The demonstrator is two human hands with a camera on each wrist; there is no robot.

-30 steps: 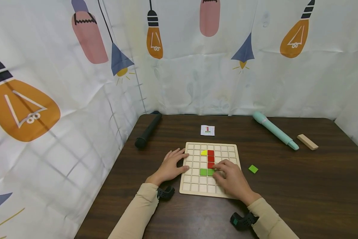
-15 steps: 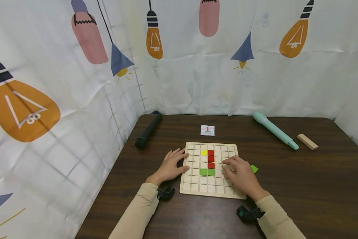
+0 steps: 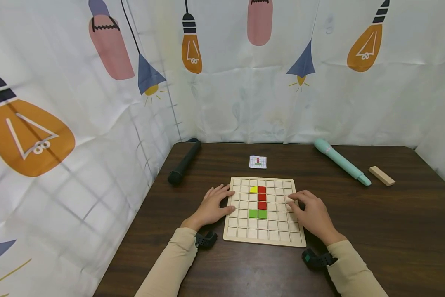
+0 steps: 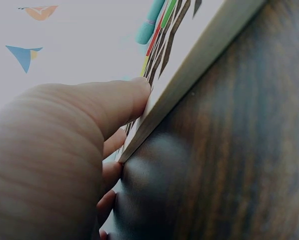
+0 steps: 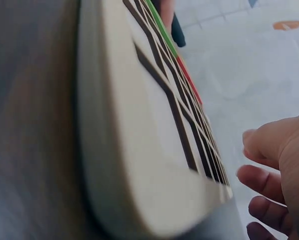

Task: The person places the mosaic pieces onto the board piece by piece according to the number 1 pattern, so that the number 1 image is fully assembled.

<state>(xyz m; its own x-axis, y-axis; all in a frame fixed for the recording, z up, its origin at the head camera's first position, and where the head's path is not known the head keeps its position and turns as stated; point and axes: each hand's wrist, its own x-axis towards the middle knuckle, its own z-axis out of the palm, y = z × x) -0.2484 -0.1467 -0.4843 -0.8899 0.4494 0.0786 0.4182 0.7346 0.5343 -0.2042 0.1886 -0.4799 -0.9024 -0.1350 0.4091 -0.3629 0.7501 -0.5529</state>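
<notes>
A pale wooden grid board (image 3: pixel 264 237) lies flat on the dark table (image 3: pixel 375 231), near the front edge and roughly in the middle. The left hand (image 3: pixel 212 206) rests against the board's left edge with its fingers straight and relaxed, thumb pressed to the rim, gripping nothing. The right hand (image 3: pixel 313 214) hovers over the board's right side, fingers loosely bent above the cells; whether it touches the wood, or covers anything small beneath it, I cannot tell. In the grid sit a yellow piece (image 3: pixel 253 189), three red tiles (image 3: pixel 261 197) stacked in a column just right of it, and two green tiles (image 3: pixel 257 214) side by side below. The board looks stiff and light, likely to slide readily on the smooth tabletop, so steadying it at the rim is sensible. The tiles appear thin, rigid and slick, best pinched at their edges with fingertips. Farther off lie a small pattern card (image 3: pixel 257 161), a black cylinder (image 3: pixel 183 161) at far left, a mint-green tube (image 3: pixel 342 161) and a wooden block (image 3: pixel 382 175) at far right.
</notes>
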